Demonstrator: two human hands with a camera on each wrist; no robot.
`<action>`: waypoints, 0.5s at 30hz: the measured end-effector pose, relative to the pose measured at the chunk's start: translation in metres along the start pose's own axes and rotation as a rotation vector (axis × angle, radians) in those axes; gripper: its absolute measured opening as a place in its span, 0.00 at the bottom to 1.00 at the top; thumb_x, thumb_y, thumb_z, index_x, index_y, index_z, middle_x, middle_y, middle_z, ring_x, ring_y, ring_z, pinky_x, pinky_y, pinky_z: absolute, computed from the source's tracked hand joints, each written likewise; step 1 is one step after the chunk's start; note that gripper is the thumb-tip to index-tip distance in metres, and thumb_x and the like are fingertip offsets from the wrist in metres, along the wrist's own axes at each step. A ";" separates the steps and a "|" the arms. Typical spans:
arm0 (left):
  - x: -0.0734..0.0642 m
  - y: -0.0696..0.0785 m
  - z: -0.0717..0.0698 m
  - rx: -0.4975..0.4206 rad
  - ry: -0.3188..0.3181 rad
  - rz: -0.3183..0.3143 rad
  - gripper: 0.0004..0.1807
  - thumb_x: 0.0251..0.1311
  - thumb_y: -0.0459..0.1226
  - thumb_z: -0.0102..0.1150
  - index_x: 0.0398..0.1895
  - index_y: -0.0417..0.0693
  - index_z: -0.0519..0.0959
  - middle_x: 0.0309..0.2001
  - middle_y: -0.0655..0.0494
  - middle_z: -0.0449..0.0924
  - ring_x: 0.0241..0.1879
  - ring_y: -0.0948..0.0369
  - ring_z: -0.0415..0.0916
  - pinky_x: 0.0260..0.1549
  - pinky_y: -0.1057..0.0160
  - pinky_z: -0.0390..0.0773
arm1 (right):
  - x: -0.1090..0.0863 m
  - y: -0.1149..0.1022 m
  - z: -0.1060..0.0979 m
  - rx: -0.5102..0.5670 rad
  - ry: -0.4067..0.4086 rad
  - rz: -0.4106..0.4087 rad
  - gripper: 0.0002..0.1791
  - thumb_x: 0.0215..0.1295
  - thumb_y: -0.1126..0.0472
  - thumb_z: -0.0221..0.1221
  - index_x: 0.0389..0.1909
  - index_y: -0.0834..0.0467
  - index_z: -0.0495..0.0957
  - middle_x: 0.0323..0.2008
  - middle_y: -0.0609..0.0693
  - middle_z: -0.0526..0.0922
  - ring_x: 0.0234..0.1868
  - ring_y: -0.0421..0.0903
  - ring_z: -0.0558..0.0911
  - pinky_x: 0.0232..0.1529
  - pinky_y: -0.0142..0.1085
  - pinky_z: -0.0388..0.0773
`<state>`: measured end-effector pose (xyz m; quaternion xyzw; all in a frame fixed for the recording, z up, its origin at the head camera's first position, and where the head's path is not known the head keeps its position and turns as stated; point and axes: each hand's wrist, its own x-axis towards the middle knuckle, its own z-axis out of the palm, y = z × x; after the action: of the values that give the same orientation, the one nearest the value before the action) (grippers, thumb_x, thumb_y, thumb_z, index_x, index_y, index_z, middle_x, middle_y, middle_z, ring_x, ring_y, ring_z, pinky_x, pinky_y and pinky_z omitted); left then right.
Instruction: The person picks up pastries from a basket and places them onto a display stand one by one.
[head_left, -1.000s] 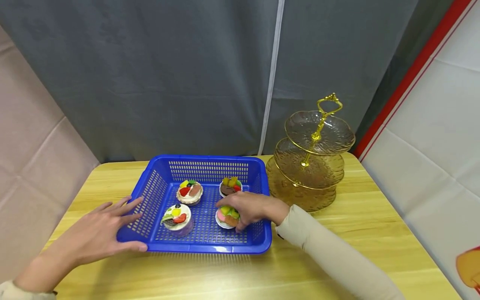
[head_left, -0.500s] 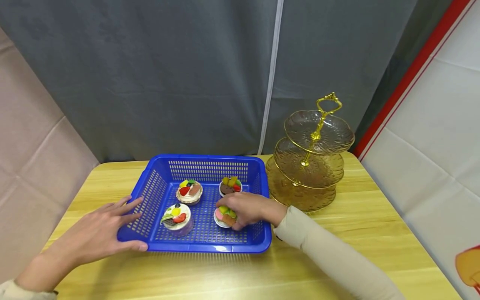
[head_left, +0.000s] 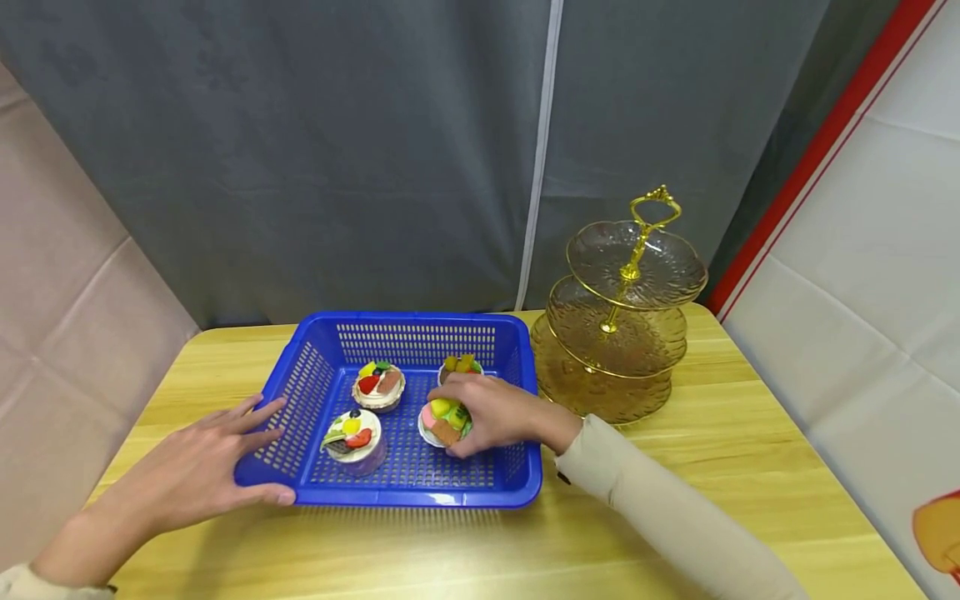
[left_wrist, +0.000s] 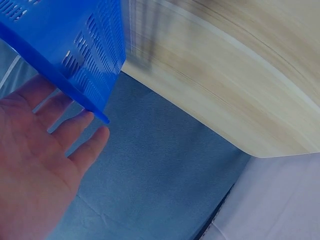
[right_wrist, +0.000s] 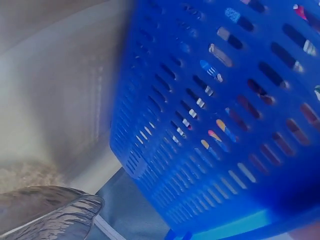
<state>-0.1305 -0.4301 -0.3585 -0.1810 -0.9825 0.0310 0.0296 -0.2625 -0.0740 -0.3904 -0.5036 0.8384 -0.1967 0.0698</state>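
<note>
My right hand point(head_left: 498, 414) grips a toy cupcake point(head_left: 444, 421) topped with pink, yellow, green and brown pieces, thumb at its front side. This happens inside a blue plastic basket point(head_left: 420, 498); in the right wrist view the basket's slotted wall point(right_wrist: 200, 125) hides the cupcake and most of that hand. My left hand point(head_left: 198, 462) rests at the basket's left front corner, fingers spread over the left rim and thumb along the front edge. In the left wrist view the fingers point(left_wrist: 80, 127) lie nearly straight against the rim.
Also in the basket are a fruit-topped cream tart point(head_left: 378, 387), a cream cup point(head_left: 356, 440) and a chocolate-topped cupcake point(head_left: 459, 369), partly behind the right hand. A three-tier amber glass stand point(head_left: 626, 325) with a gold handle stands right of the basket on the wooden table point(head_left: 720, 467). A grey curtain hangs behind.
My right hand and the cupcake in its grip have shifted a little left and up in the head view. The hand now covers more of the chocolate-topped cupcake. My left hand stays put.
</note>
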 end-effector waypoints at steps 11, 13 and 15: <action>0.000 0.001 0.000 -0.001 -0.013 -0.008 0.47 0.43 0.76 0.59 0.51 0.46 0.86 0.68 0.43 0.70 0.63 0.33 0.68 0.48 0.33 0.74 | -0.008 -0.002 -0.010 0.148 0.219 -0.009 0.34 0.52 0.47 0.71 0.58 0.56 0.75 0.46 0.44 0.80 0.45 0.39 0.77 0.51 0.35 0.76; 0.000 0.001 0.000 0.002 -0.012 -0.007 0.47 0.43 0.76 0.59 0.51 0.46 0.86 0.68 0.43 0.71 0.63 0.33 0.68 0.48 0.33 0.74 | -0.010 -0.002 -0.011 0.160 0.273 -0.015 0.33 0.51 0.46 0.72 0.56 0.55 0.75 0.46 0.43 0.80 0.45 0.38 0.76 0.51 0.35 0.76; 0.000 0.001 0.000 0.001 -0.013 -0.005 0.47 0.44 0.75 0.59 0.51 0.46 0.86 0.68 0.43 0.71 0.63 0.33 0.68 0.48 0.33 0.74 | -0.013 -0.002 -0.013 0.168 0.322 -0.027 0.32 0.51 0.46 0.73 0.55 0.55 0.75 0.46 0.43 0.80 0.46 0.38 0.76 0.51 0.35 0.76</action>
<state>-0.1305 -0.4294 -0.3586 -0.1783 -0.9831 0.0328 0.0236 -0.2584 -0.0602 -0.3785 -0.4694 0.8124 -0.3451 -0.0261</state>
